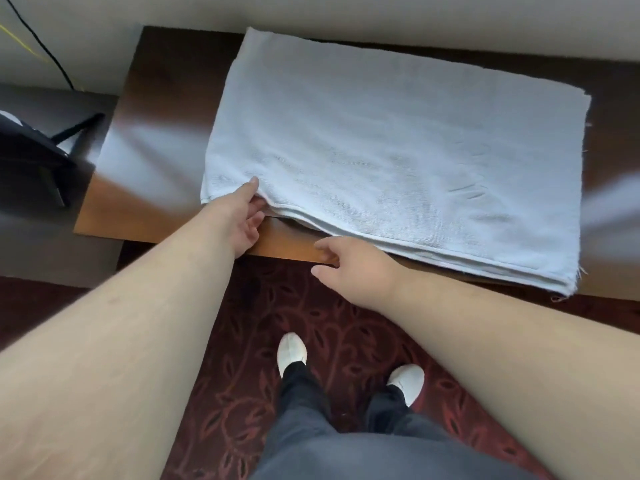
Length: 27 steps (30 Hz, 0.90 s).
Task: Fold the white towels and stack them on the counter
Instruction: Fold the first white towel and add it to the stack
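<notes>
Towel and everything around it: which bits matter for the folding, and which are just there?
Job:
white towel, folded in layers
wooden counter
left hand, pinching the towel's near corner
right hand, open by the edge

Just there:
black cable
dark object, left
patterned carpet

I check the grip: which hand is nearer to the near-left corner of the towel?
Left. The left hand pinches the towel edge beside that corner; the right hand is further right, open, below the front edge of the counter.
</notes>
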{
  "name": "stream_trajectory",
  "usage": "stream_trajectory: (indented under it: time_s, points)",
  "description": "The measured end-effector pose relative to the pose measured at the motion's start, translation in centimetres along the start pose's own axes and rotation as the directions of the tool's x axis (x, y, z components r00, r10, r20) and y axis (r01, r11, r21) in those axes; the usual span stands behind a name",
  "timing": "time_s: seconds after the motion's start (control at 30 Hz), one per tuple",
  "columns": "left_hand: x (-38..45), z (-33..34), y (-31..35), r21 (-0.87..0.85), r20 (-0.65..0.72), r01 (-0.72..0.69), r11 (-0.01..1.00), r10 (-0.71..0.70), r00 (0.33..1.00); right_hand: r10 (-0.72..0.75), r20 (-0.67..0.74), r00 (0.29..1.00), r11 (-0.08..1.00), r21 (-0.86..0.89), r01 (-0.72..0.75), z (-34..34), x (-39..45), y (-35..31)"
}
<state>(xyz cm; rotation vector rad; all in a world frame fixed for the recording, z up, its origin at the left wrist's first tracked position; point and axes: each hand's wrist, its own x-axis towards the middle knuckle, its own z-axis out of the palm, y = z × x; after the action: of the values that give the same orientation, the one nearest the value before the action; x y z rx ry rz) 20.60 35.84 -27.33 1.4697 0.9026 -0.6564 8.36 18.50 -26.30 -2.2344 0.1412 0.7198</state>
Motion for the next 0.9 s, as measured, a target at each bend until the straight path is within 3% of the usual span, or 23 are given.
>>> stream_trajectory:
  time_s: [0.07,0.17,0.23,0.3,0.37,0.43,0.5,0.53,0.6,0.63,0.67,0.7,0.77,0.9]
  points:
    - [0.5,0.1,-0.2,-0.020,-0.009,-0.023,1.000,0.023,1.000,0.158,0.043,0.986,0.917,0.364,-0.163,0.9,1.1,-1.8]
    - [0.5,0.3,0.5,-0.224,0.007,-0.099,0.970,0.103,0.995,0.261,0.192,0.946,0.542,0.782,-0.308,2.1,3.0,-4.7]
    - [0.0,0.3,1.2,-0.373,0.100,-0.106,0.922,0.153,0.983,0.268,0.239,0.933,0.218,0.929,-0.300,2.5,4.2,-6.1]
    - [-0.6,0.2,2.0,-0.444,0.191,-0.099,0.890,0.202,0.961,0.294,0.260,0.920,-0.159,0.962,-0.221,2.5,5.4,-7.2]
    - [-0.8,0.1,2.6,-0.439,0.231,-0.118,0.891,0.239,0.943,0.345,0.237,0.908,-0.394,0.915,-0.089,1.9,6.3,-8.0]
    - [-0.5,-0.1,2.7,-0.329,0.229,-0.229,0.916,0.312,0.922,0.440,0.181,0.880,-0.447,0.893,0.040,1.4,7.0,-8.1]
    - [0.1,-0.8,2.5,0.044,0.242,-0.458,0.888,0.435,0.867,0.502,0.131,0.855,-0.426,0.898,0.112,0.8,7.4,-7.7]
    - [0.4,-1.6,2.2,0.314,0.286,-0.575,0.756,0.502,0.816,0.508,0.112,0.854,-0.403,0.907,0.121,0.5,7.5,-7.5]
    - [1.7,-3.4,1.5,0.703,0.460,-0.662,0.259,0.546,0.701,0.494,0.094,0.864,-0.362,0.926,0.106,0.3,7.4,-7.1]
    - [2.3,-4.0,1.3,0.758,0.539,-0.651,0.034,0.529,0.655,0.492,0.095,0.865,-0.343,0.935,0.093,0.4,7.3,-7.0]
    - [2.6,-4.5,1.1,0.760,0.597,-0.640,-0.114,0.512,0.617,0.492,0.099,0.865,-0.323,0.943,0.076,0.5,7.2,-6.9]
    - [2.9,-4.7,0.9,0.750,0.631,-0.631,-0.199,0.502,0.592,0.489,0.112,0.865,-0.312,0.949,0.054,0.6,7.1,-6.8]
    - [3.1,-4.7,0.8,0.752,0.648,-0.591,-0.291,0.486,0.586,0.478,0.153,0.865,-0.308,0.951,0.003,0.9,7.0,-6.6]
    - [3.6,-4.8,1.4,0.769,0.637,-0.525,-0.365,0.506,0.582,0.517,0.215,0.829,-0.243,0.965,-0.098,1.7,7.3,-6.5]
